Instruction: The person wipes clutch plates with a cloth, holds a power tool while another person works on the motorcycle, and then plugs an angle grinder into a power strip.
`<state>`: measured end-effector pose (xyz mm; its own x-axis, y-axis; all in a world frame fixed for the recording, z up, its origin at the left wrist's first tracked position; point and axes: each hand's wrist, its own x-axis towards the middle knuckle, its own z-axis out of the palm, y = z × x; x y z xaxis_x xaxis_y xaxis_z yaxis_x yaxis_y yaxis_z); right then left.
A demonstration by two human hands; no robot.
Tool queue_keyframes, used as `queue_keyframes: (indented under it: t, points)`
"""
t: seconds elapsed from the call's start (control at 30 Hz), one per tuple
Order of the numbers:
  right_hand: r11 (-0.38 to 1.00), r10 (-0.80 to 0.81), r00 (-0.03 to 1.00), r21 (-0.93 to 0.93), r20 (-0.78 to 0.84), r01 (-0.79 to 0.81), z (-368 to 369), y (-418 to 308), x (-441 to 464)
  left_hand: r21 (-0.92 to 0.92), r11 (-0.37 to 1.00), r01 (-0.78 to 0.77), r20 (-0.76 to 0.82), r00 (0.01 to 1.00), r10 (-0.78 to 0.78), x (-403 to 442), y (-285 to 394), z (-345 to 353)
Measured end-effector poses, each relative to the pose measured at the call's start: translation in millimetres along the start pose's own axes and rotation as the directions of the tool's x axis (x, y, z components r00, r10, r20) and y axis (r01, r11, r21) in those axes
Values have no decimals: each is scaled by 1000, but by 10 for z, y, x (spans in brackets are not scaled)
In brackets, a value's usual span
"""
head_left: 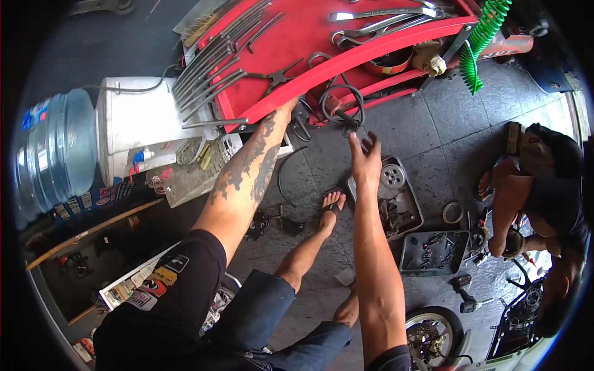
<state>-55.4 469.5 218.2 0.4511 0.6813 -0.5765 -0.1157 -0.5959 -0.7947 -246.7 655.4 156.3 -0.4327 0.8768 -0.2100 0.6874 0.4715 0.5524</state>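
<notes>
A red tool rack (291, 37) spans the top of the view, with wrenches (377, 21) and several metal T-handles (216, 55) on it. My left hand (286, 110) reaches under the rack's front rail, its fingers hidden beneath the edge. Just below the rail, my right hand (366, 162) is raised near a dark tool with a looped cable (342, 108). Its thumb and fingers are apart; the thumb is close to the tool's lower end, and whether they touch cannot be made out.
A person (550, 191) crouches at the right over parts. Below the rack are a tray with a round metal part (393, 176) and a tray of small parts (435, 252). A power drill (469, 297), a wheel (431, 337), a water bottle (55, 148) and a green coiled hose (489, 31) surround the area.
</notes>
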Motion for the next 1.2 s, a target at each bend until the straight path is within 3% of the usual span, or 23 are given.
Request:
queue_keyframes:
  t: [0.13,0.2,0.3,0.53,0.67,0.7,0.83,1.03,1.1,1.13,1.2]
  points:
    - [998,27,999,-56,31,-26,204,-161,201,-220,967,130,109,988,-108,-14,-219,14]
    - [990,53,986,117,160,-73,285,-157,314,-337,917,212,167,972,-163,-43,-325,15]
    - [985,18,998,170,64,-29,275,-104,384,-489,810,324,254,941,-223,-88,-457,-24]
    - [990,-135,989,26,-60,137,63,-176,595,-692,538,481,426,874,-233,-136,-497,-175]
    - [992,-121,992,-32,-30,120,-148,-364,712,-739,511,440,442,888,-125,-491,-54,-279]
    - [993,-106,994,-57,4,106,-185,-380,726,-676,598,432,405,895,-188,-756,211,-348]
    - [980,-102,991,-160,87,115,-263,-352,794,-731,679,65,177,980,96,-1337,507,-510]
    - [931,-145,981,-318,126,178,-310,-272,864,-694,706,140,341,928,151,-1846,647,-755]
    - [884,-347,932,-370,-109,286,-306,-258,794,-692,708,142,361,917,168,-2020,589,-837]
    - [884,-347,931,-371,-112,285,-330,-251,733,-693,707,143,363,916,171,-2112,511,-885]
    - [846,-479,801,-433,-359,312,-372,-344,506,-651,726,223,446,886,127,-2272,353,-978]
